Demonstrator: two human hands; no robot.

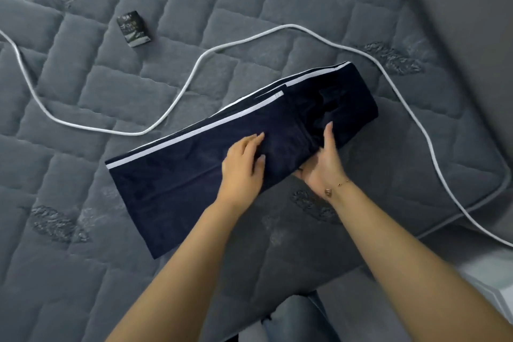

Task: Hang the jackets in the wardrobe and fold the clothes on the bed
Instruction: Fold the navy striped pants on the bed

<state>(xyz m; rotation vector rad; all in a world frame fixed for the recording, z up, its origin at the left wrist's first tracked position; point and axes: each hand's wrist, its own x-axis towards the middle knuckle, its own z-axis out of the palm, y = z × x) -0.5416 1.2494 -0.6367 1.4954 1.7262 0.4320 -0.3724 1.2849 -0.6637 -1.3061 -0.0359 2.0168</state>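
Nearest the viewer, the right hand (326, 159) is being curled round the near edge of the navy trousers (222, 147), thumb on top and fingers tucked beneath. Just to its left, the left hand (244, 165) is being laid flat on the cloth, fingers fairly straight, nothing gripped.

The trousers are lying across the grey quilted mattress (83, 91), already doubled into a long band with white side stripes along the far edge.

If the right-hand portion is being lifted while the flat hand is pressing too lightly, the layers could be dragged askew and the stripes misaligned. Farther off, the white cable (194, 75) is looping close to the far right end and could be caught under a fold. A small dark packet (134, 28) is lying well beyond.
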